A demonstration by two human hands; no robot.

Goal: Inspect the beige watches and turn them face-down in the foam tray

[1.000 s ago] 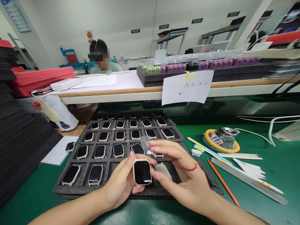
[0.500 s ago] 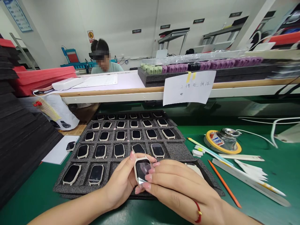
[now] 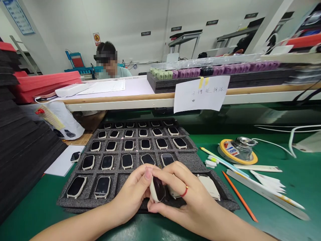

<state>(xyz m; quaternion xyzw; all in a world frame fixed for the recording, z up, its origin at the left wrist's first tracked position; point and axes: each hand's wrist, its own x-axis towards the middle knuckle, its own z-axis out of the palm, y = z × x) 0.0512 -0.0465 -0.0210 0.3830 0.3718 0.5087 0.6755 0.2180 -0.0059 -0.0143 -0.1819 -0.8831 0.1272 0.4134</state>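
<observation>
A pale-cased smartwatch body (image 3: 157, 190) with a dark screen is tilted up on its side over the front of a dark foam tray (image 3: 189, 163). My left hand (image 3: 129, 195) is closed on its left side, thumb at the top edge. My right hand (image 3: 187, 195) grips it too, index finger across the top and thumb by the lower end. Behind the right hand, a pale watch part (image 3: 174, 193) shows partly in the tray. Another pale piece (image 3: 208, 187) lies in the front right compartment. Several watch bodies (image 3: 77, 186) sit screen up in the other compartments.
On the right lie a yellow tape roll (image 3: 223, 152) with a glass bottle (image 3: 244, 147), an orange stick (image 3: 239, 195) and a white-yellow pen. Stacked black foam (image 3: 22, 150) stands left. A shelf (image 3: 120, 105) crosses ahead; a person (image 3: 107, 60) sits beyond it.
The watch body has turned from facing up to standing on its side. My right hand has moved from fingers flat over its screen to gripping its top and bottom ends.
</observation>
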